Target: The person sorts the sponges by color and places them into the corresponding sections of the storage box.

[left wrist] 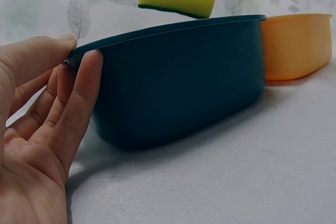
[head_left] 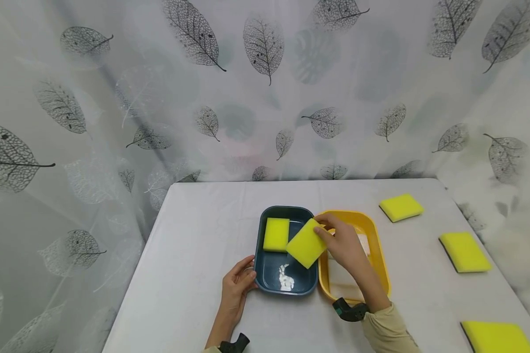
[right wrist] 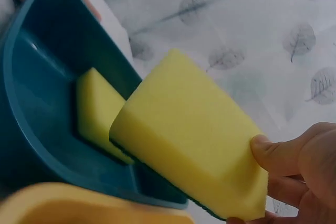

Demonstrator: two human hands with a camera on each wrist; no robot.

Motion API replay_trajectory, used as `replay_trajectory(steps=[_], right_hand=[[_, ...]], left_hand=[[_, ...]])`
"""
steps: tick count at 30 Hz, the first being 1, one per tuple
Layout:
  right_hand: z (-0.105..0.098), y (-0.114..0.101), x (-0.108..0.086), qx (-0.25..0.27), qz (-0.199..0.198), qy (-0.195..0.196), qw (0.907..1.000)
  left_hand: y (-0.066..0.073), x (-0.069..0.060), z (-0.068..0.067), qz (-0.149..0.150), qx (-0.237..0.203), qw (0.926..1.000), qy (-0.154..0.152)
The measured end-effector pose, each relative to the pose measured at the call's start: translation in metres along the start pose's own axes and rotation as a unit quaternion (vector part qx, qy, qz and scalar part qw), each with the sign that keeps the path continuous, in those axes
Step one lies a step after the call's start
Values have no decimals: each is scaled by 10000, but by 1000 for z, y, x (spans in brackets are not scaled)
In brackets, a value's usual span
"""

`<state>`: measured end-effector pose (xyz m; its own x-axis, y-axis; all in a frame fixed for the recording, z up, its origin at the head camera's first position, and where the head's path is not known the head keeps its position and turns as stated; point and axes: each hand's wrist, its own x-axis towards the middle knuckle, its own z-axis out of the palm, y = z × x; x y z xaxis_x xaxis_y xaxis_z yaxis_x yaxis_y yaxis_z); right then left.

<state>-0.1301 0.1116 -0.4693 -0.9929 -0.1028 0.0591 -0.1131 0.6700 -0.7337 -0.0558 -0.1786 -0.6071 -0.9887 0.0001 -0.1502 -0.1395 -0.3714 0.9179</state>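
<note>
Between the thumb and fingers of my right hand [head_left: 346,245] is a yellow sponge [head_left: 306,244] with a dark green underside, tilted above the right part of a dark blue tub [head_left: 271,274]. A second yellow sponge [head_left: 276,235] lies inside that tub, towards its far left. My left hand [head_left: 237,289] grips the tub's left rim. In the left wrist view, its thumb [left wrist: 44,51] rests on the rim and its fingers lie against the outer wall. The right wrist view shows the held sponge [right wrist: 194,129] pinched near one end.
A yellow tub [head_left: 382,260] stands against the blue tub's right side, with pale, flat items inside that I cannot identify. Three more sponges lie along the right of the white-covered table: a far one [head_left: 401,207], a middle one [head_left: 465,251] and a near one [head_left: 496,337]. Leaf-patterned curtains [head_left: 247,122] hang behind.
</note>
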Motion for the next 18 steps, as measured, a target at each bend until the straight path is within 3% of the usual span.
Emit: replay_trajectory(steps=[18], right_hand=[[60,-30,-3,-228,-279,-513,9980]], left_hand=[[1,0,0,-16,-24,10000,-49]])
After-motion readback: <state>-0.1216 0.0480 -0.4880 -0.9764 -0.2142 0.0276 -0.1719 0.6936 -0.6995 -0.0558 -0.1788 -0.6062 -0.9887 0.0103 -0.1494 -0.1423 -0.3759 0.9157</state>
